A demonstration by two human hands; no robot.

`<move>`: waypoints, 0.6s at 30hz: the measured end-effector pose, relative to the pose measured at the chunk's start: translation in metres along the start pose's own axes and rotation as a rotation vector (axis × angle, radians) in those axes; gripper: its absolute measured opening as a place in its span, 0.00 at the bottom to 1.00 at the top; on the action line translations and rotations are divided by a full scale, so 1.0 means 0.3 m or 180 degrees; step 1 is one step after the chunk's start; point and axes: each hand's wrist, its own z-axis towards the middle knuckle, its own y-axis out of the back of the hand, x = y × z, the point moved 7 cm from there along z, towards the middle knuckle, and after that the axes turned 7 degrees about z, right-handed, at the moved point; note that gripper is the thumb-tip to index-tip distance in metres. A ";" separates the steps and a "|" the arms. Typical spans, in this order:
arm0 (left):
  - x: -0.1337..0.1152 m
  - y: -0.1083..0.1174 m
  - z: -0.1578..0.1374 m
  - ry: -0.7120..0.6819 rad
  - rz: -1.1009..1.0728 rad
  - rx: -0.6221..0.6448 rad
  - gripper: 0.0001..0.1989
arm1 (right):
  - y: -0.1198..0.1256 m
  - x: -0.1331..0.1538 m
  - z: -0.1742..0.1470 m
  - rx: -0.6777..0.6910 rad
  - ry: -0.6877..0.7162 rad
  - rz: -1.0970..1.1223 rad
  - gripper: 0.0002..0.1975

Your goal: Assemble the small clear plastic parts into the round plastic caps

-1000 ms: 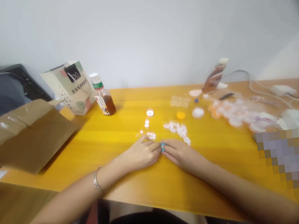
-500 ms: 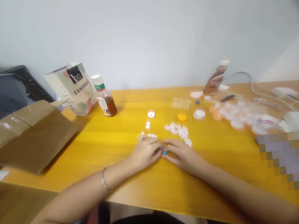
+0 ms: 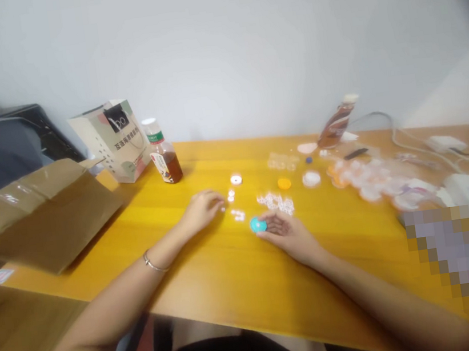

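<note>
My right hand [image 3: 290, 236] holds a round turquoise disc [image 3: 258, 225] between thumb and fingers, its face with a pale spot turned up. My left hand [image 3: 205, 209] is low over the table, fingers bent with a gap by the thumb. At its fingertips is a small white piece [image 3: 223, 209]; whether they touch is blurred. Small white pieces [image 3: 238, 215] lie between the hands, with two more [image 3: 231, 195] behind them and a white ring-like disc [image 3: 235, 180] beyond. Beyond my right hand lies a cluster of small white patterned pieces [image 3: 279, 201].
An orange disc [image 3: 284, 184], a white lid [image 3: 311, 178] and a clear tray [image 3: 283, 161] lie farther back. Clear plastic cups [image 3: 362, 179] and a tilted bottle [image 3: 339, 124] are at right. At left are a bottle [image 3: 166, 158], a paper bag [image 3: 115, 142] and a cardboard box [image 3: 45, 217].
My hands, together at the turquoise disc before, have parted. The left moved left and away from me to the small white piece; the right kept the disc and tilted its face up.
</note>
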 end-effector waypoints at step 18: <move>0.011 -0.042 0.019 -0.0084 0.0680 0.0548 0.08 | 0.005 0.007 0.005 -0.0041 -0.0079 -0.0024 0.15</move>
